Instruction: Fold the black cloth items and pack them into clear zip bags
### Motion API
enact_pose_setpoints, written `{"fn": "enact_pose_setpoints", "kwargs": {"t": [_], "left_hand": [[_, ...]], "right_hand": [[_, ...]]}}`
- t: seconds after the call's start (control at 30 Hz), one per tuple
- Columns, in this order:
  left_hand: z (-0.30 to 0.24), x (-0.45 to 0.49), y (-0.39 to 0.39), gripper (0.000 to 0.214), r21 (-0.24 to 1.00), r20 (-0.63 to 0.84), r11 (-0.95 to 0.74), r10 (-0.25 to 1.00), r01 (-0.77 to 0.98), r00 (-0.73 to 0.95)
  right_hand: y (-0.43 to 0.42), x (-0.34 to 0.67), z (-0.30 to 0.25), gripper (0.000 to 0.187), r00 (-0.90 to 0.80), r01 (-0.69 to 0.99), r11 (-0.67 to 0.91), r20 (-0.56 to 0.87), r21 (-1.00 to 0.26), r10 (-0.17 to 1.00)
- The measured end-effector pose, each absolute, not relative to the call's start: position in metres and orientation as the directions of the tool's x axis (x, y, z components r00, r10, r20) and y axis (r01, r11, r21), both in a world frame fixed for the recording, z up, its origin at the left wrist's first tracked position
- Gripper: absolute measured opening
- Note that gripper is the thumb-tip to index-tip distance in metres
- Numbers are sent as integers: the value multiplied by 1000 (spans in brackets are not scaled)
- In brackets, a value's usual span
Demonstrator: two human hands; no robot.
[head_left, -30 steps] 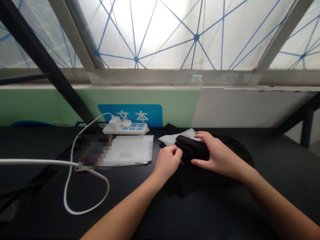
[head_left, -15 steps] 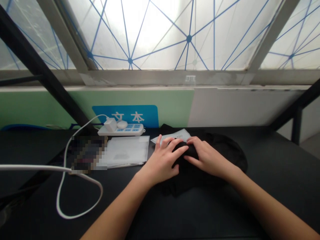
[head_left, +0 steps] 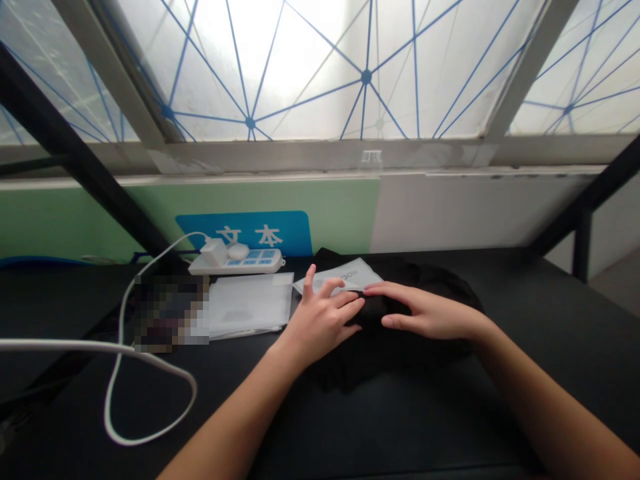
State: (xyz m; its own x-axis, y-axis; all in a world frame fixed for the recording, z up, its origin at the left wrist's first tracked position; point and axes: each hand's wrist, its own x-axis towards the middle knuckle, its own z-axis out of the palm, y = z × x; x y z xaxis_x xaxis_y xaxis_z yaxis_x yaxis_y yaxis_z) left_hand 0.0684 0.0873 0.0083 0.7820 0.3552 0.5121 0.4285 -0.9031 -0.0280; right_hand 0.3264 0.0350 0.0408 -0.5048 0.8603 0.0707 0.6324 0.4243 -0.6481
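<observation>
A dark, crumpled piece of black cloth (head_left: 350,367) lies on the black tabletop. On its far side rests a pale, flat packet (head_left: 357,270) with partly legible grey lettering. My left hand (head_left: 325,323) is over the cloth's left part, fingers spread, with its fingertips at the packet's near edge. From the right, my right hand (head_left: 427,312) reaches across the cloth, its fingers stretched out flat and the thumb apart; its fingertips come to the packet's near right corner. Neither hand grips anything that I can see. Cloth folds under the hands are hard to make out.
Left of the hands lies a translucent zip pouch (head_left: 250,303), beside a pixelated item (head_left: 170,313). Behind them sits a white power strip (head_left: 235,262) with a plugged-in charger (head_left: 214,253). A white cable (head_left: 120,420) loops at left. Black metal struts (head_left: 100,183) flank the table.
My right hand's bent fingers have straightened out, and it lies flatter. My left hand has shifted slightly. More of the packet and its lettering shows. The whole view has moved a little.
</observation>
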Motion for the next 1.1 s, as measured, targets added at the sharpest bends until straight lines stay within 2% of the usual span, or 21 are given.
{"fn": "enact_pose_setpoints", "kwargs": {"t": [0.07, 0.13, 0.23, 0.33, 0.43, 0.53, 0.63, 0.77, 0.93, 1.0, 1.1], "left_hand": [[7, 70, 88, 35, -35, 551, -899, 347, 437, 759], [7, 72, 87, 30, -39, 564, -891, 354, 453, 746], [7, 75, 83, 25, -44, 558, -880, 372, 474, 742], [5, 77, 80, 25, -44, 529, -874, 391, 484, 753], [4, 78, 79, 37, -74, 499, -863, 401, 499, 768], [4, 79, 78, 53, -89, 498, -845, 421, 527, 758], [5, 81, 76, 60, -77, 487, -831, 451, 551, 748], [9, 87, 68, 57, -56, 466, -801, 507, 596, 725], [11, 96, 60, 66, -54, 447, -758, 564, 650, 695], [10, 97, 61, 61, -64, 446, -764, 554, 642, 703], [6, 97, 66, 41, -83, 461, -786, 516, 613, 722]], "right_hand": [[38, 334, 43, 52, -480, 617, 351, 16, -704, 877], [43, 340, 40, 41, -425, 642, 318, 21, -698, 905], [51, 345, 28, 25, -326, 767, 325, 100, -553, 940], [57, 345, 17, 15, -343, 821, 384, 173, -422, 923], [59, 344, 12, 14, -389, 804, 442, 211, -398, 897], [61, 345, 10, 15, -387, 800, 448, 227, -399, 894], [62, 347, 9, 16, -386, 793, 439, 209, -424, 899], [63, 349, 8, 16, -388, 775, 431, 190, -462, 902], [67, 349, 4, 16, -386, 762, 450, 231, -466, 893], [68, 349, 3, 12, -388, 764, 456, 239, -457, 890], [70, 347, 2, 9, -392, 782, 462, 247, -419, 886]]}}
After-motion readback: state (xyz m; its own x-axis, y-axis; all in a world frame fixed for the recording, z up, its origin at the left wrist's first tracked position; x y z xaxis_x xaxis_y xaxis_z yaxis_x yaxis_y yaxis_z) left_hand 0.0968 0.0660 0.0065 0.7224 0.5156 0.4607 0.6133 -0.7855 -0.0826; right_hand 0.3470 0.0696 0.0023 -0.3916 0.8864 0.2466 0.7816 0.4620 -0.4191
